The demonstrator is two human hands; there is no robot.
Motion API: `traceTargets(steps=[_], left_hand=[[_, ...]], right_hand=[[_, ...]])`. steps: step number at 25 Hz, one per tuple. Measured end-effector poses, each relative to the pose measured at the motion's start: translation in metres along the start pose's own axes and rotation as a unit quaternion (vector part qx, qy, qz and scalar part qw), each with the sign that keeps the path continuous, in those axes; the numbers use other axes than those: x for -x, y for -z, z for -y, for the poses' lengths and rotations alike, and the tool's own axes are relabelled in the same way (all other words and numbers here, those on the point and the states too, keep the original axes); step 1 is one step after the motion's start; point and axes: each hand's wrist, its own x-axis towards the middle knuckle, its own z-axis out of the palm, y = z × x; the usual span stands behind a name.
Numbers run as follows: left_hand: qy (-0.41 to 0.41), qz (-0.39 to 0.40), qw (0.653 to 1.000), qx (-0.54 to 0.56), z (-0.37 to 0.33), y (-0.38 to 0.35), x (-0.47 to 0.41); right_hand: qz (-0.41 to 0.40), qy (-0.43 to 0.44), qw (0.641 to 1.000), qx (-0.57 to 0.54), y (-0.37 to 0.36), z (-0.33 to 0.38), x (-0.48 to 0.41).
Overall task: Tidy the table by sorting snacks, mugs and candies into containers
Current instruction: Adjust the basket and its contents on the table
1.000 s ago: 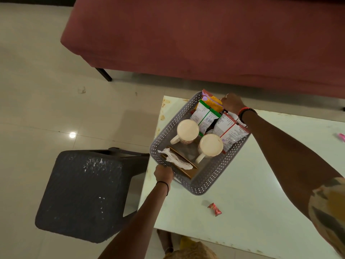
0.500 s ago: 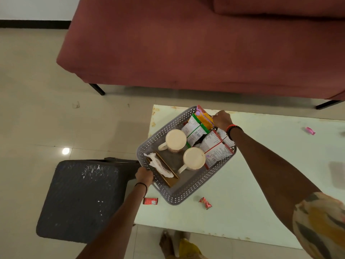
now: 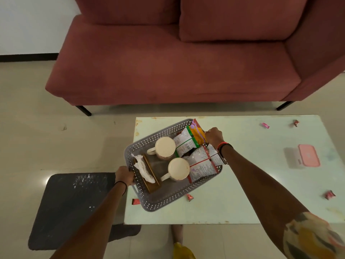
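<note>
Behind the pale table (image 3: 242,193) a maroon sofa (image 3: 168,62) stands on the tiled floor (image 3: 37,128), and a dark stool (image 3: 74,202) sits at the table's left end.

Above the stool's right edge, the left grip (image 3: 124,175) has its fingers curled round the left end rim of a grey perforated basket (image 3: 168,202). The basket lies askew on the table's left part, and its left end hangs out past the table edge. Whether its base touches the table cannot be told.

Inside, nearest the left grip, a wooden holder (image 3: 152,182) carries a crumpled white tissue (image 3: 143,167). Next come two cream mugs, the far mug (image 3: 165,147) and the near mug (image 3: 178,168), both upright with handles pointing left. Snack packets (image 3: 200,166) in white, green, red and orange fill the right end, overlapping one another.

The right grip (image 3: 213,136) is curled over the basket's right end rim, touching the orange packet (image 3: 197,134).

A red candy (image 3: 136,201) lies at the table's left edge against the basket's near corner, and a second red candy (image 3: 190,197) lies just beside its near wall. Well to the right are a pink candy (image 3: 265,125), a dark red candy (image 3: 295,122), a pink lidded box (image 3: 308,156) and one more candy (image 3: 329,194).
</note>
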Motion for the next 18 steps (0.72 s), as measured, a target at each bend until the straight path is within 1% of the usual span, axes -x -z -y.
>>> traceTargets(steps=[7, 10, 13, 18], left_hand=[[-0.05, 0.021, 0.998, -0.021, -0.018, -0.004, 0.059], [-0.07, 0.035, 0.997, -0.005, -0.033, -0.007, 0.084], [-0.099, 0.046, 0.994, -0.009, -0.049, -0.014, 0.109], [-0.127, 0.062, 0.99, -0.016, -0.08, -0.042, 0.142]], right_hand=[[-0.02, -0.009, 1.0, 0.0, 0.063, -0.051, 0.055], [-0.037, -0.012, 0.999, -0.032, 0.089, -0.078, 0.079], [-0.049, -0.029, 0.997, -0.056, 0.117, -0.109, 0.103], [-0.06, -0.064, 0.995, -0.05, 0.166, -0.149, 0.123]])
